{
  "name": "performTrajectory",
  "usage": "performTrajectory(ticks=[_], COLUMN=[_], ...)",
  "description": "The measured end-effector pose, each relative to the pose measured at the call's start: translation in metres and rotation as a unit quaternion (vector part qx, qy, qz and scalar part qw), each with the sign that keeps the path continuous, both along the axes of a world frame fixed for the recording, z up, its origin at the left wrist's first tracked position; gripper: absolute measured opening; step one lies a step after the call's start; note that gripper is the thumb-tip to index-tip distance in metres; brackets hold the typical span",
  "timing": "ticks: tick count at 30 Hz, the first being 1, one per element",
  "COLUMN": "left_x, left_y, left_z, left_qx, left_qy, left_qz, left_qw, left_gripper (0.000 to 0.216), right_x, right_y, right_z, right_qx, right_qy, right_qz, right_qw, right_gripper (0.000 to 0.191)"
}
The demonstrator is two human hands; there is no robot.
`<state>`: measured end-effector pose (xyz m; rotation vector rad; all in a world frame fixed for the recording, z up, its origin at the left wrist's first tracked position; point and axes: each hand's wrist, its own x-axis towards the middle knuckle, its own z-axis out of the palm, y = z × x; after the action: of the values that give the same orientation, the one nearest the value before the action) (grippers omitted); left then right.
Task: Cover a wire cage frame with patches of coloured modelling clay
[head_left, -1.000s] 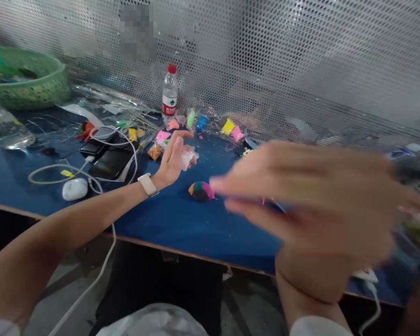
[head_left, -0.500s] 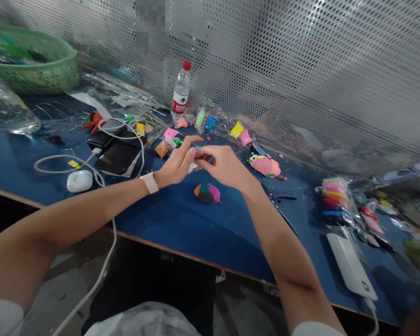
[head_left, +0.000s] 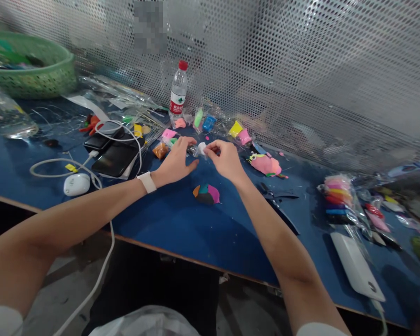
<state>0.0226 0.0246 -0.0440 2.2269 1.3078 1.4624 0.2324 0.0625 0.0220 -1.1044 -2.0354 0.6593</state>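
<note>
My right hand (head_left: 226, 159) pinches the edge of a small white clay packet (head_left: 202, 148) between thumb and fingertips, just above the table. To its left, my left hand (head_left: 177, 161) is open, with the thumb spread away from the fingers. Its fingertips are close to a dark clear-wrapped packet (head_left: 192, 150), and I cannot tell whether they touch it. Between my forearms lies a small clay figure (head_left: 207, 193) in orange, teal, dark grey and magenta. A larger pink clay figure (head_left: 265, 164) with an eye lies beyond my right hand.
Coloured clay packets (head_left: 209, 123) lie near a water bottle (head_left: 178, 88) by the perforated metal screen. A phone (head_left: 115, 156), cables and a white case (head_left: 76, 184) are at left, with a green basket (head_left: 52, 74) behind. Pliers (head_left: 278, 200), stacked clay (head_left: 338, 200) and a power bank (head_left: 357, 266) are at right.
My hands have moved apart from each other. The left hand has opened and shifted slightly left, while the right keeps its pinch and the white packet now shows.
</note>
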Motion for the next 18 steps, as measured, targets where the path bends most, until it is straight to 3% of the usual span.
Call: performTrajectory(ticks=[5, 12, 18], left_x=[0.0, 0.002, 0.001], left_y=[-0.004, -0.006, -0.004], left_z=[0.007, 0.009, 0.005], left_qx=[-0.03, -0.1, -0.12], left_qy=[0.053, 0.088, 0.095], left_qz=[-0.009, -0.06, -0.05], left_qw=[0.998, 0.989, 0.987], left_gripper=[0.016, 0.019, 0.017], right_x=[-0.002, -0.008, 0.0], right_y=[0.003, -0.004, 0.0], right_z=[-0.014, -0.021, -0.02], right_qx=[-0.061, -0.004, -0.069], right_qy=[-0.001, -0.094, -0.105], right_qz=[0.046, 0.052, 0.113], right_qw=[0.997, 0.994, 0.986], right_gripper=[0.018, 0.033, 0.021])
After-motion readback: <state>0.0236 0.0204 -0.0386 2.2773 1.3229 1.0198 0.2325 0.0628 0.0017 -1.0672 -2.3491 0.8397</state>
